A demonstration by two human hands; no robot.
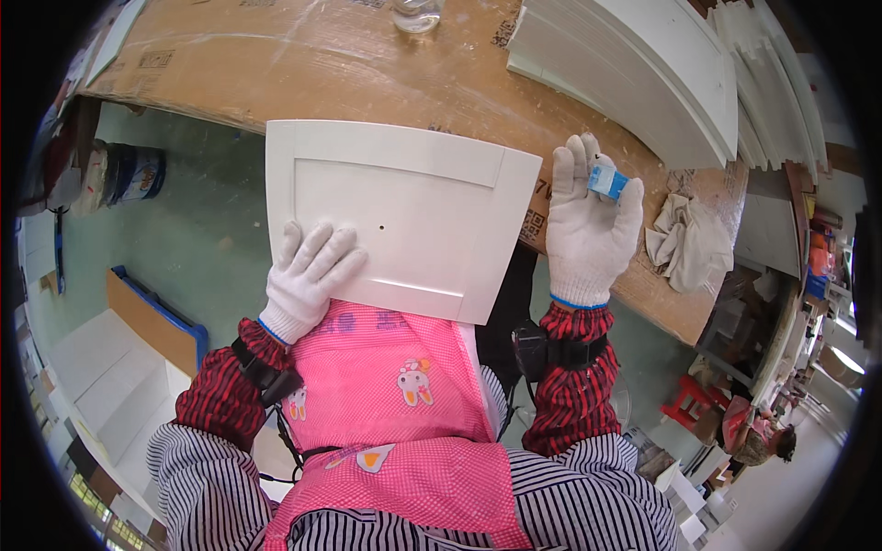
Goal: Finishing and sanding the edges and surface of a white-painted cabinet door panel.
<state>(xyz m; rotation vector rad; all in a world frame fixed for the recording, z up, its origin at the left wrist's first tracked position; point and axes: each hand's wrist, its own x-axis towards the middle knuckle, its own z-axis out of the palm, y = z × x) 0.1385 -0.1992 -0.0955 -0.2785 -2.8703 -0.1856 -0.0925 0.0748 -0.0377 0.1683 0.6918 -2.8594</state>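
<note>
A white panel [367, 262] with a raised frame and a small dark hole lies tilted between my lap and the table edge. My left hand [312, 274], in a white knit glove, rests on its near left part with the fingers stretched out; the thumb is hard to make out. To the right of the panel, my right hand [593, 225], gloved too, is turned palm up. A small blue block with a whitish patch [606, 181] is held there between the thumb and fingers. The right hand is apart from the panel.
The table [303, 69] is covered with brown cardboard. White panels [634, 64] are stacked at its far right, with a crumpled pale cloth [684, 241] nearer. A clear container [417, 15] stands at the back. Buckets [138, 173] stand on the left floor; another person [753, 432] is far right.
</note>
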